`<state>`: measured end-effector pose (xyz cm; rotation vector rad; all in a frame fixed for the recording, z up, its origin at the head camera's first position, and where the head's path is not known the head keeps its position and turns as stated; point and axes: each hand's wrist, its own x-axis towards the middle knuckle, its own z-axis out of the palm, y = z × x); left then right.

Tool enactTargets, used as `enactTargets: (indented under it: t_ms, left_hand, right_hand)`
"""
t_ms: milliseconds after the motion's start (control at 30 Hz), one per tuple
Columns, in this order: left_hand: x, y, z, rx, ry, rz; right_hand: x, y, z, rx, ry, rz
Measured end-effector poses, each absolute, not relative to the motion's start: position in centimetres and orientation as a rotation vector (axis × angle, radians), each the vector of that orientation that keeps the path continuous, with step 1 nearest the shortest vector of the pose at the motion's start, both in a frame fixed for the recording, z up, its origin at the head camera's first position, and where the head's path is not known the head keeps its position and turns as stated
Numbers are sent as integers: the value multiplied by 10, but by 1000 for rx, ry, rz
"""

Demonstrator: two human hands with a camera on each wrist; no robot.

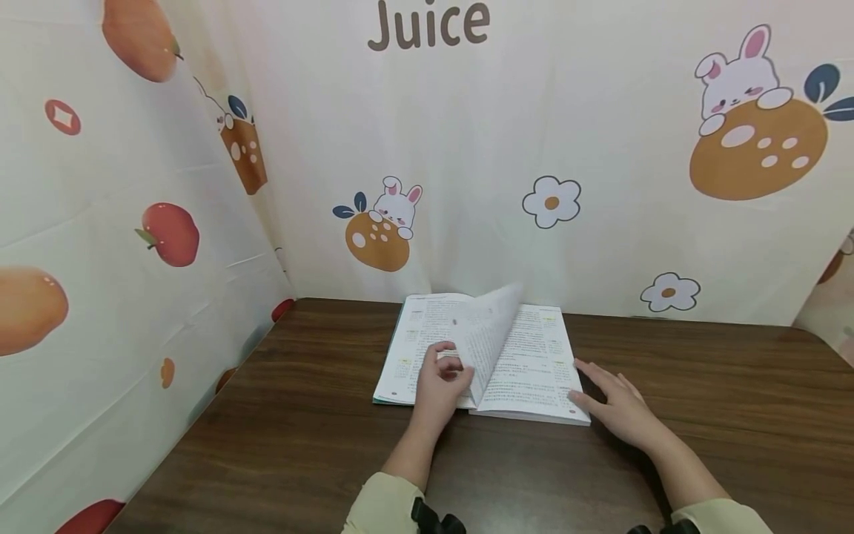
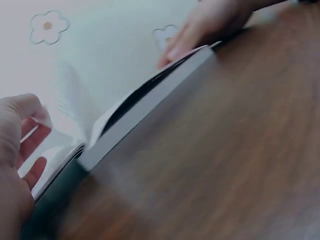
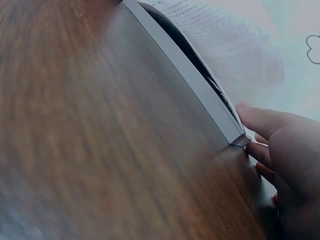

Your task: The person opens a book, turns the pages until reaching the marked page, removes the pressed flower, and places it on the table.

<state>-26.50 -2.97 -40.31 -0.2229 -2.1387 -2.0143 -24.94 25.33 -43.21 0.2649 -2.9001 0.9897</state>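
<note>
An open book with printed pages lies on the brown table, and one page stands raised and curved near its middle. My left hand is over the left half, fingers bent, holding the raised page by its lower part; in the left wrist view the fingertips meet blurred white paper. Beside the book's right edge, my right hand lies with fingers extended. Its thumb touches the edge of the upper pages near the lower right corner, and the other fingers are alongside the page block.
The brown wooden table extends on both sides of the book. Behind it hangs a pale curtain printed with rabbits, fruit and flowers, close to the book's top edge. Another printed sheet borders the table at the left.
</note>
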Motion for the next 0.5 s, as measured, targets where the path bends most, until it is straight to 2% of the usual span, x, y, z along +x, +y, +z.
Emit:
enactTargets:
  t_ms: [133, 300, 500]
  left_hand:
    - [-272, -51, -400, -116, -2029, -2049]
    - [-291, -82, -417, -44, -1958, -1998]
    - [-301, -116, -429, -37, -2322, -1744]
  right_hand:
    - [-250, 254, -434, 269, -2903, 969]
    - [-251, 255, -434, 275, -2900, 958]
    - [-250, 255, -434, 278, -2896, 974]
